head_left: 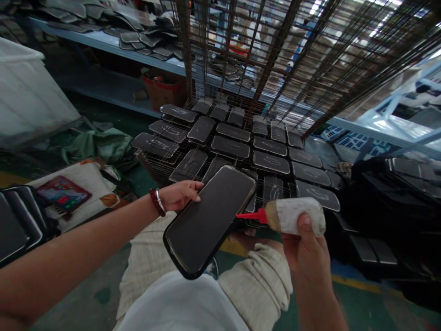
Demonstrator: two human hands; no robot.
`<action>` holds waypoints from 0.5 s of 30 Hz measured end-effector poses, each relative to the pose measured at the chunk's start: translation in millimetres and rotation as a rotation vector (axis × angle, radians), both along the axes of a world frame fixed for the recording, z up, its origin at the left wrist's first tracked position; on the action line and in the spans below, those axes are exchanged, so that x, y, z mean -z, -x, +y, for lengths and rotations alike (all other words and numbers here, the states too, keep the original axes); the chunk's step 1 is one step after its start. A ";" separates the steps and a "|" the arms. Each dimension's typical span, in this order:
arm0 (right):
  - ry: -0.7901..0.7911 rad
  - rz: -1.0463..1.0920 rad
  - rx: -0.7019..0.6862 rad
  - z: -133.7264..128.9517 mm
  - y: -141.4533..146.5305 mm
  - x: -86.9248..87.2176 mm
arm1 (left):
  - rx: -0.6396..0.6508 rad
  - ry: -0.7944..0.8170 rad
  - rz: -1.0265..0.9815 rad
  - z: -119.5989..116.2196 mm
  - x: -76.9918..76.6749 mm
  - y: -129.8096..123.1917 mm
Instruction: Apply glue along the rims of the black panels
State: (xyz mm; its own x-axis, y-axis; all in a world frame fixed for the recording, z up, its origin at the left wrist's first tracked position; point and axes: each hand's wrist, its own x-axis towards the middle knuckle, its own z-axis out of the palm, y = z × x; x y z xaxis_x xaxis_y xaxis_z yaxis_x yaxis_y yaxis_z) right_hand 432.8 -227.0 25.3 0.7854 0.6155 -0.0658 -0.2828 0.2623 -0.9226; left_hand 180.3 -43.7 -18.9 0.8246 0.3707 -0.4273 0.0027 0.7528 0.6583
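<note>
A long dark panel with rounded ends [215, 216] is tilted above my lap. My left hand [181, 195] grips its left edge, thumb on the top face and fingers underneath. In my right hand [306, 243] lies a white squeeze bottle [291, 214], held on its side with the thumb on top. Its red nozzle [253, 216] points left, and the tip is at the panel's right edge; I cannot tell whether they touch. Beyond the panel, a wire rack [161, 170] bears rows of similar dark panels [270, 162], several with wavy clear lines on top.
Rusty wire grids [275, 41] rise behind the rack. A phone [64, 193] lies on a padded seat to the left, beside stacked dark panels [20, 225]. A white bin [31, 92] stands at far left. More panels lie on a blue shelf [103, 41]. Black pieces are piled at right.
</note>
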 end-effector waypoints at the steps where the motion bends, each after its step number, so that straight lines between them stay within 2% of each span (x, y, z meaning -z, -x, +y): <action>1: 0.014 0.009 -0.013 -1.9 2.8 1.0 | -0.012 0.002 0.006 0.1 0.6 -0.1; 15: 0.065 0.089 -0.127 -26.2 32.1 13.3 | -0.102 0.010 0.004 2.7 0.4 -0.9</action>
State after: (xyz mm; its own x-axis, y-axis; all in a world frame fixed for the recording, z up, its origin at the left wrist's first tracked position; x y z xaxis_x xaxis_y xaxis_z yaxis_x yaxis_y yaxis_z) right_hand 400.7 -253.3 12.0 0.6906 0.7018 -0.1746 -0.3916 0.1599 -0.9062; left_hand 181.3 -41.0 -19.3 0.7811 0.4480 -0.4349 -0.0712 0.7559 0.6508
